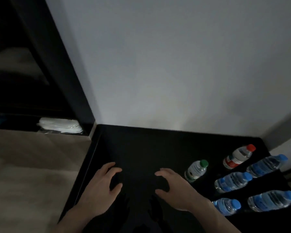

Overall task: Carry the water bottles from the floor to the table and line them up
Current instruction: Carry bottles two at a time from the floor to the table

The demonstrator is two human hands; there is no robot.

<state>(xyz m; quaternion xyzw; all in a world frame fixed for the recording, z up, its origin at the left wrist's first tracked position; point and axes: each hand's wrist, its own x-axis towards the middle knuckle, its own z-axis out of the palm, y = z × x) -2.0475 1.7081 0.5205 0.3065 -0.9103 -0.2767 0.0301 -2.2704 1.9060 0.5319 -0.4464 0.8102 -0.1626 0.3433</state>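
Several water bottles stand on the right part of a black table (141,145). One has a green cap (196,170), one a red cap and red-white label (238,156). Blue-capped, blue-labelled bottles stand to their right: one at the back (265,165), one in the middle (233,181), one at the front left (227,206) and one at the front right (272,200). My left hand (99,185) and my right hand (175,187) hover over the dark tabletop, fingers curled and apart, holding nothing. No bottle on the floor is in view.
A pale wall (175,64) rises right behind the table. To the left lies a beige floor (32,174) and a dark shelf unit (23,81) with folded white cloth (60,126) on its lowest level. The table's left edge runs beside my left hand.
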